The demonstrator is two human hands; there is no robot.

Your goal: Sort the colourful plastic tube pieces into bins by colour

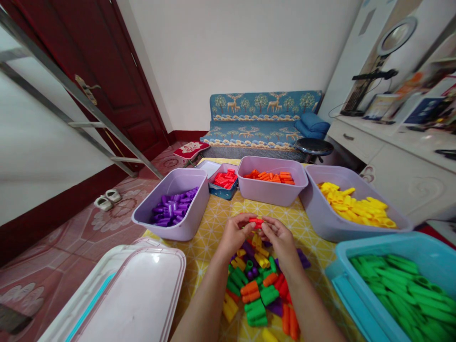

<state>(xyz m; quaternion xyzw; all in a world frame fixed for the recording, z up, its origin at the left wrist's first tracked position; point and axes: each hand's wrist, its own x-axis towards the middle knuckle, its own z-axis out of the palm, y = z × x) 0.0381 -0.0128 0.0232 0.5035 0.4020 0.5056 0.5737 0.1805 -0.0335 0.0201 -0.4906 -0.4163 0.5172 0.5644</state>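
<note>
Between my two hands, above the table's middle, is a small red plastic piece (256, 222). The fingers of my left hand (238, 232) pinch its left end, and my right hand (277, 233) grips its right end. Below them lies a mixed pile of green (255, 312), orange (250, 290), yellow (262, 260), red and purple pieces, partly covered by my forearms. Beyond my hands stand a small box of red pieces (225, 178) and a lilac bin (272, 194) with orange pieces.
A lilac bin (192, 213) of purple pieces stands left, another (322, 213) of yellow pieces right. Green pieces fill a turquoise bin (363, 294) at near right. Lids (135, 294) lie at near left. A sofa (263, 128) and ladder (89, 124) stand farther off.
</note>
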